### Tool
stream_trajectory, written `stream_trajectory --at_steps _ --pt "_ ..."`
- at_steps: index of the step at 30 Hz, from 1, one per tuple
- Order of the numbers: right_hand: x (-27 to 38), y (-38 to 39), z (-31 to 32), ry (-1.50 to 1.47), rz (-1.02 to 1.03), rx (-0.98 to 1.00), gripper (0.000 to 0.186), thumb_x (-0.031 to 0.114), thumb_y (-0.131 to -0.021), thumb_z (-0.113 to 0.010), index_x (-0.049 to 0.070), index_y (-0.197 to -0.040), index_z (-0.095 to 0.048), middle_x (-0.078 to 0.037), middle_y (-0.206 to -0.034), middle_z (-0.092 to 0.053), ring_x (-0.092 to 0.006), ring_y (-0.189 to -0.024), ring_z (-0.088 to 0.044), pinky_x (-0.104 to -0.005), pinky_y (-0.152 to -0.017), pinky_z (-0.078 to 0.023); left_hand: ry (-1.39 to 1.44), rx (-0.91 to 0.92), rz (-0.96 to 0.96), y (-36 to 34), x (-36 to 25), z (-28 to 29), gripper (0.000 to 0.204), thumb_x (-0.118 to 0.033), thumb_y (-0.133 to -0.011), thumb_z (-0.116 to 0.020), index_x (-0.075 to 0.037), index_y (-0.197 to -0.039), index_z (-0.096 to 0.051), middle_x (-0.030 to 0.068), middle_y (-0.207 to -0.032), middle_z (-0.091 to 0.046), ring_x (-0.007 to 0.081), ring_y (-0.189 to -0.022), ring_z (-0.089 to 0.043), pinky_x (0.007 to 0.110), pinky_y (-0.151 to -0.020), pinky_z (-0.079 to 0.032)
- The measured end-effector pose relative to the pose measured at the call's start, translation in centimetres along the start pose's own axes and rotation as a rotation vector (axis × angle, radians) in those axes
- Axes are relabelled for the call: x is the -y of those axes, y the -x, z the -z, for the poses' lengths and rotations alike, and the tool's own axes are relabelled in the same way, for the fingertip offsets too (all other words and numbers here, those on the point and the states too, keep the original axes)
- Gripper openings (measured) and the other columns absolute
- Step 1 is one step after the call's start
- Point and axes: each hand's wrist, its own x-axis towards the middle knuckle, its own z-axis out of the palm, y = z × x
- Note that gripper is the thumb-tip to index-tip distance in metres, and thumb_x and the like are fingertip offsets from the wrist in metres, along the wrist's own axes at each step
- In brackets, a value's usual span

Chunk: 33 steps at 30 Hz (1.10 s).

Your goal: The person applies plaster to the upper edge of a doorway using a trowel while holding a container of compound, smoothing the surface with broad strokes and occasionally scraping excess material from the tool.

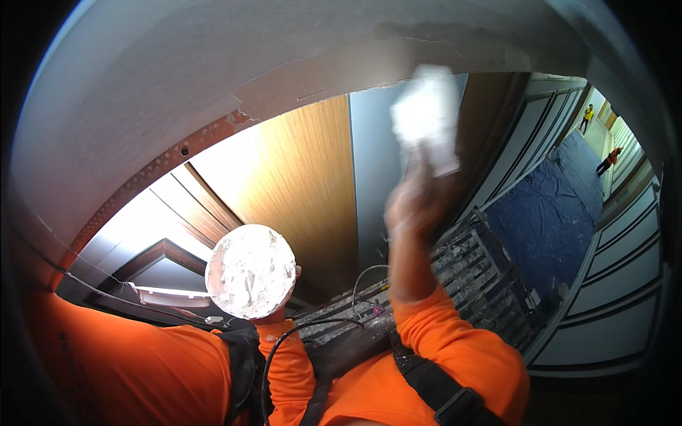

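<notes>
My left hand (pixel 298 272) holds up a round tub (pixel 250 271) of white paste, its fingers curled around the right side. The paste is lumpy and covers the whole top; how deep it goes is not visible. Raised to the right, my right hand (pixel 415 204) is closed on a white-coated trowel (pixel 428 113), both smeared by motion. The trowel's upper end is close to the lower edge of a curved grey plastered surface (pixel 298 57); I cannot tell whether they touch. Bare perforated reddish edging (pixel 202 138) runs along that edge at the left.
Below lies a paste-spattered slatted platform (pixel 455 273), with a dark cable (pixel 312 323) looping before me. Wood panelling (pixel 298 184) stands behind. Blue sheeting (pixel 543 206) covers the floor at right, and two people (pixel 609 162) are farther off. A pale strip (pixel 170 296) hangs at left.
</notes>
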Motion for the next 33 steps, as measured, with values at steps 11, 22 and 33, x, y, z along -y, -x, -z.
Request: stream_trajectory --at_steps 11,22,33 --pt "-4.7 -7.1 -3.0 -0.597 0.137 -0.072 0.056 0.0 -0.077 -0.055 -0.006 -0.13 -0.04 -0.021 -0.125 -0.049 -0.0303 -0.112 -0.054 -0.0414 -0.1 -0.044 -0.431 0.147 -0.052 0.4 1.2 2.0 0.089 -0.069 -0.079 -0.053 -0.023 -0.149 -0.024 0.0025 -0.153 -0.027 0.0277 -0.143 -0.019 0.05 -0.116 -0.016" --pt "-1.6 9.2 -11.8 -0.668 0.669 0.684 0.038 -0.018 -0.078 -0.05 0.006 -0.107 -0.06 -0.019 -0.111 -0.062 -0.0292 -0.098 -0.065 -0.0312 -0.076 -0.054 1.216 -0.095 0.293 1.3 -1.4 0.8 0.079 -0.061 -0.088 -0.044 -0.018 -0.149 -0.02 0.0091 -0.153 -0.026 0.0329 -0.14 -0.024 0.054 -0.112 -0.025" --pt "-1.1 9.0 -13.0 0.388 1.182 0.068 0.053 0.007 -0.072 -0.062 0.013 -0.125 -0.061 -0.017 -0.129 -0.051 -0.0381 -0.121 -0.044 -0.0481 -0.091 -0.031 1.382 -0.12 0.36 2.6 1.2 0.4 0.063 -0.053 -0.097 -0.033 -0.017 -0.148 -0.023 0.0112 -0.153 -0.024 0.0348 -0.138 -0.028 0.054 -0.11 -0.03"
